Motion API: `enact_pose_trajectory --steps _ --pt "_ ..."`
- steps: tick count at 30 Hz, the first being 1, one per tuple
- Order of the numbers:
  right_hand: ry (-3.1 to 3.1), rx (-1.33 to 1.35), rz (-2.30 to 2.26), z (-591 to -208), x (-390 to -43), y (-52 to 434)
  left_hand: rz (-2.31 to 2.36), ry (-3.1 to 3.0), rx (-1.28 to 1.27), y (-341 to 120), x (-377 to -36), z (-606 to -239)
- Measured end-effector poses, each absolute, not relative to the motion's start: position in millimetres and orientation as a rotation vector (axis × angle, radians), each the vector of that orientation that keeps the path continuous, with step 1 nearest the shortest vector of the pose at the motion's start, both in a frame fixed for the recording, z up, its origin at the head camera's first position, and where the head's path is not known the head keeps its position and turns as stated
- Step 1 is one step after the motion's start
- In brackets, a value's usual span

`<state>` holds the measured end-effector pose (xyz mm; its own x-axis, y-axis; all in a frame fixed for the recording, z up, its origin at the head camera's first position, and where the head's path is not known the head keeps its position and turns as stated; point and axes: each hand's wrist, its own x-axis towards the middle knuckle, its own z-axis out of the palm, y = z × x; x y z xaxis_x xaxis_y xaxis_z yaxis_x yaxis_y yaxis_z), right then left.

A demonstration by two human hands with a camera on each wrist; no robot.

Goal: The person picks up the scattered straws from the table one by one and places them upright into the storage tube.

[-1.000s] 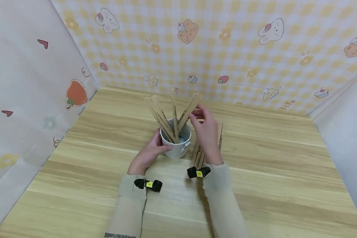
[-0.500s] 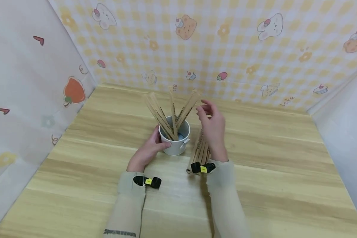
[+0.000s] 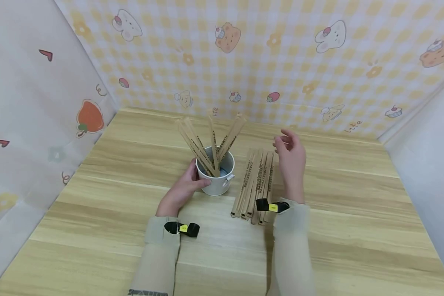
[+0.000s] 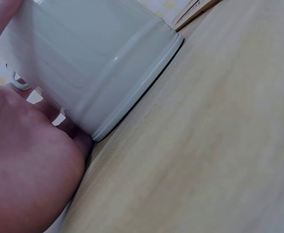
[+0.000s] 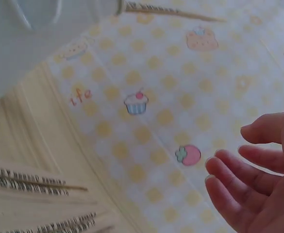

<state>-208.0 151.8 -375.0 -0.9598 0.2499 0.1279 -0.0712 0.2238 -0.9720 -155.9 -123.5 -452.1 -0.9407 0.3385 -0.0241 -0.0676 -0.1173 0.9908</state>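
Note:
A small white metal bucket [image 3: 215, 188] stands upright on the table. My left hand [image 3: 179, 192] holds it from the left, thumb across its near side and fingers round the back. In the left wrist view, the palm [image 4: 30, 160] lies close against the bucket wall. Several slim wrapped chopsticks [image 3: 193, 144] in printed brown paper lean out of the bucket in different directions. To its right lies a loose bunch of similar wrapped chopsticks [image 3: 252, 185]. Beyond that bunch hovers my right hand [image 3: 292, 162], holding nothing, its fingers loosely bent in the right wrist view.
The wood-grain table [image 3: 348, 230] extends to both sides of the arms. Behind it hangs a yellow checked cloth [image 3: 281, 53] with cartoon prints. Pale cloth walls [image 3: 29, 98] border the left and right. A black wrist strap [image 3: 271, 205] sits above the bunch's near end.
My right hand has let go of a wrapped chopstick leaning in the bucket and moved right, past the loose bunch, uncovering it. My left hand has kept its hold on the bucket.

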Motion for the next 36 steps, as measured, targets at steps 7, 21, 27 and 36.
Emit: enact_pose_trajectory --steps 7,21,27,36 --pt "-2.325 -0.277 1.792 -387 -211 172 2.149 1.876 0.313 -125 -157 -455" --pt "-2.902 -0.276 1.533 -418 -212 193 2.153 1.865 0.314 -123 -155 -453" --pt "-2.982 -0.251 1.509 -425 -212 192 2.153 1.864 0.329 -124 -155 -453" --pt "-3.054 -0.2 1.352 -429 -212 183 2.153 1.861 0.328 -123 -156 -452"
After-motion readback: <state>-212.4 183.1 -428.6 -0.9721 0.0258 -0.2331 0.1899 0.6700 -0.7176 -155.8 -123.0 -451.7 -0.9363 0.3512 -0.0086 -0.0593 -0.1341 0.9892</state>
